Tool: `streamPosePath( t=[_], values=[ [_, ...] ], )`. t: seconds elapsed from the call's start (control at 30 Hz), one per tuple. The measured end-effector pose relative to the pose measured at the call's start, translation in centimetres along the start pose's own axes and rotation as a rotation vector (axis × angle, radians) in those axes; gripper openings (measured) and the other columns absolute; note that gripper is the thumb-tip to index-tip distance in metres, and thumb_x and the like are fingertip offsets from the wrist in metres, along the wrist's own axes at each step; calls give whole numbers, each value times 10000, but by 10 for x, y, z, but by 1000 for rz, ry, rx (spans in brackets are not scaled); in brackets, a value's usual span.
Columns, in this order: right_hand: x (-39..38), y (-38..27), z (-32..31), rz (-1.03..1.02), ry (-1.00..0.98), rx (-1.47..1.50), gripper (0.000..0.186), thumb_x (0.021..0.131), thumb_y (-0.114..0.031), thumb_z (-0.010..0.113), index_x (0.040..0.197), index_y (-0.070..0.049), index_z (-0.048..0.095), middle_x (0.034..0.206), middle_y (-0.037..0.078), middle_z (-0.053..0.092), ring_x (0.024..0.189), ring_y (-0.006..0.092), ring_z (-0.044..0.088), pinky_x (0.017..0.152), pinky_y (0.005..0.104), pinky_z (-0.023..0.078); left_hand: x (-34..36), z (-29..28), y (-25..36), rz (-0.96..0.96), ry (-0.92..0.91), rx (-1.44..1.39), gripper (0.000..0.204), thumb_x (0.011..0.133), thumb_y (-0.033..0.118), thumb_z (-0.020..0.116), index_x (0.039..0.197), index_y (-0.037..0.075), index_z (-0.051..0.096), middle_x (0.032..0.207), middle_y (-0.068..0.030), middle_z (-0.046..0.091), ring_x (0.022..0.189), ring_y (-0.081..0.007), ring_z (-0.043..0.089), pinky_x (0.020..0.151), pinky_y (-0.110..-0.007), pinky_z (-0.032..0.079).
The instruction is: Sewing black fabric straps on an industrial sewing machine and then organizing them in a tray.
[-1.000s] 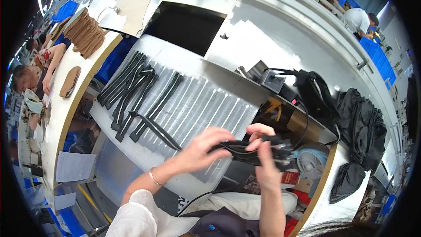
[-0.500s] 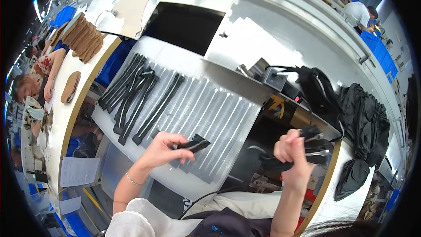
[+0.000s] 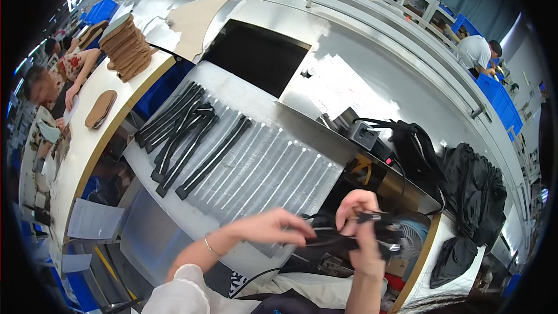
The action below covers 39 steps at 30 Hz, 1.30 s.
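Observation:
A bunch of black zippers (image 3: 381, 234) with shiny metal ends is held in my right hand (image 3: 361, 238), above the open space right of the worktop. My left hand (image 3: 276, 227) reaches across the worktop's near edge. Its fingertips pinch at the left part of the same black bunch; motion blurs the exact contact. On the worktop lies a clear ribbed sheet (image 3: 264, 166) with parallel pale lines. Several black zippers (image 3: 180, 134) rest over its left part, some crossing each other, and a single zipper (image 3: 215, 160) lies straight beside them.
A dark rectangular opening (image 3: 256, 55) is beyond the worktop. White papers (image 3: 340, 84) and a small grey box with cables (image 3: 363, 135) lie at the back. Black fabric (image 3: 474, 192) is heaped at right. A person (image 3: 58, 87) sits at left near stacked brown pieces (image 3: 125, 49).
My left hand has moved right, from over the ribbed sheet to the bunch. My right hand has shifted slightly left and down, bringing the hands close. The view has tilted a little.

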State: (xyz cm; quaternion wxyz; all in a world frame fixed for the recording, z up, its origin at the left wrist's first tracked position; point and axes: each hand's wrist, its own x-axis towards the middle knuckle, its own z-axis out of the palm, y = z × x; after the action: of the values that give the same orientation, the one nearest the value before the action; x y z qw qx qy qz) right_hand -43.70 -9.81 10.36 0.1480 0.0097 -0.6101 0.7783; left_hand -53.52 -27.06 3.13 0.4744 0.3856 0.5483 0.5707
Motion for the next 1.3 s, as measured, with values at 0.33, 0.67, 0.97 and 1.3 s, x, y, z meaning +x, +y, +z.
streamPosePath(
  t=[0.33,0.67,0.97,1.3],
  values=[
    [8,-8,-1,-132,-8,217,313,932,-174,486,1179,16,474,700,7,393,522,105,403,472,248,321,-11,-210,-89,-473,1178,641,288,717,161,744,889,-1,578,872,-153,566,817,-273,567,737,-363,454],
    [27,8,18,240,206,177,245,970,-142,426,1087,52,519,656,14,433,521,93,414,503,228,345,-38,-80,23,344,759,-309,188,827,-72,504,1002,-6,492,825,-217,638,558,-194,630,453,-254,493],
    [15,3,31,195,-22,-19,376,727,49,697,1082,20,576,826,-4,394,615,75,493,508,198,449,3,24,45,281,386,-489,161,866,-24,564,1021,-26,520,894,-116,634,742,-161,645,649,-250,540],
    [10,-12,24,-223,-57,81,263,949,-213,395,761,-33,434,858,193,556,892,335,580,854,440,442,-39,-133,-46,200,1156,1098,115,836,112,610,852,-2,618,810,-118,585,731,-271,574,673,-369,468]
  ],
)
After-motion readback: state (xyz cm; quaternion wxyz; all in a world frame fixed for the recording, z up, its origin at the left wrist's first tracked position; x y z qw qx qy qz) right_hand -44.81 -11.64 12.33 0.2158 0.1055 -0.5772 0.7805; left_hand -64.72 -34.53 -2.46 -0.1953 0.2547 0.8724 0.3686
